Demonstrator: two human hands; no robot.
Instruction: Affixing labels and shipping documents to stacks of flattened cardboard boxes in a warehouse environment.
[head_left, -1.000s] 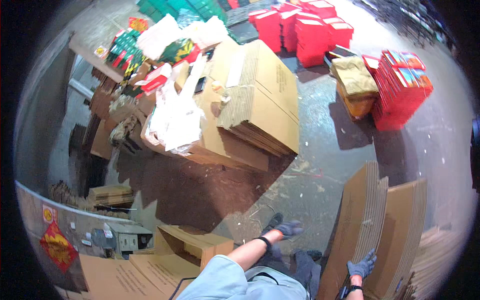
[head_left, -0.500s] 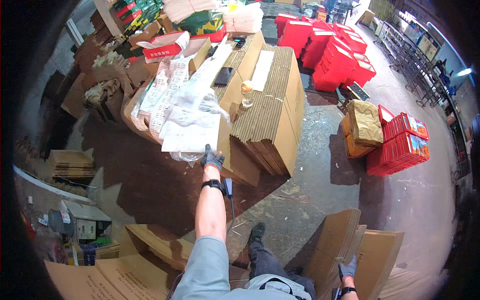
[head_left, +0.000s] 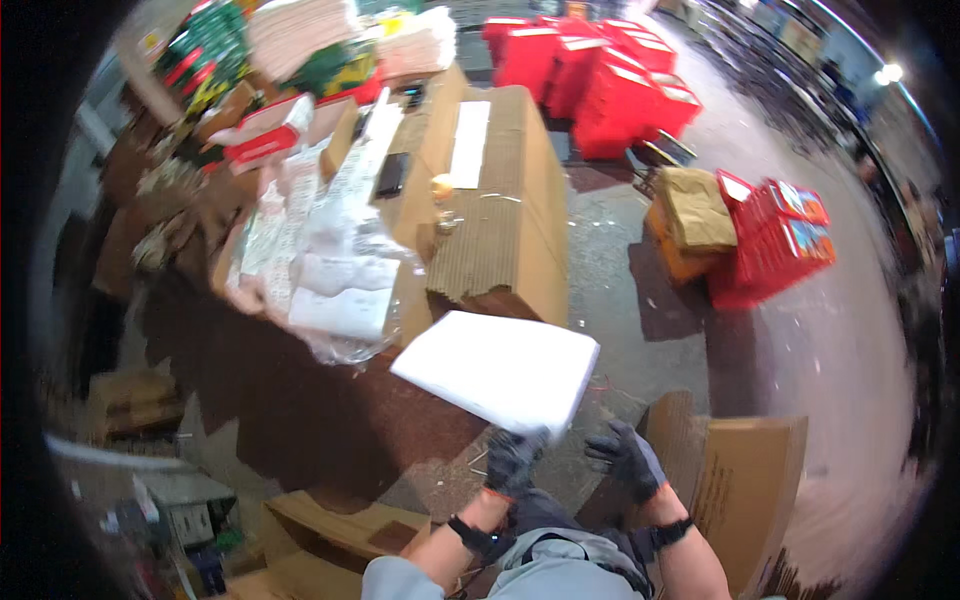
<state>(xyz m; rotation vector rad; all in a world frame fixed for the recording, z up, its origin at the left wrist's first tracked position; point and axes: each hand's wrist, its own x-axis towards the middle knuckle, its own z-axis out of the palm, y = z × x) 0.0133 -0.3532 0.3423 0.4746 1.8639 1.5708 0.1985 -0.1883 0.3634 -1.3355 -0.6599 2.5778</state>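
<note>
A sheet of white paper [head_left: 500, 368], perhaps more than one sheet, stretches out in front of my body. My left hand [head_left: 512, 464], in a dark grey glove, pinches its near edge. Close to the sheet's near right corner is my right hand [head_left: 628, 462], gloved too, its fingers apart and nothing in them. Beyond the sheet, more printed papers [head_left: 345, 295] lie in clear plastic on a stack of cardboard.
Flat cardboard [head_left: 500, 230] is stacked ahead, bearing a black phone [head_left: 393, 175]. Red boxes [head_left: 620, 90] are piled at the far right, with a brown paper bundle [head_left: 697, 210] nearer. Cardboard sheets [head_left: 750, 490] lean beside my right arm.
My left hand has drawn back from the papers toward my body, bringing the white sheet. My right hand has moved up and left from beside the leaning cardboard. The view has shifted.
</note>
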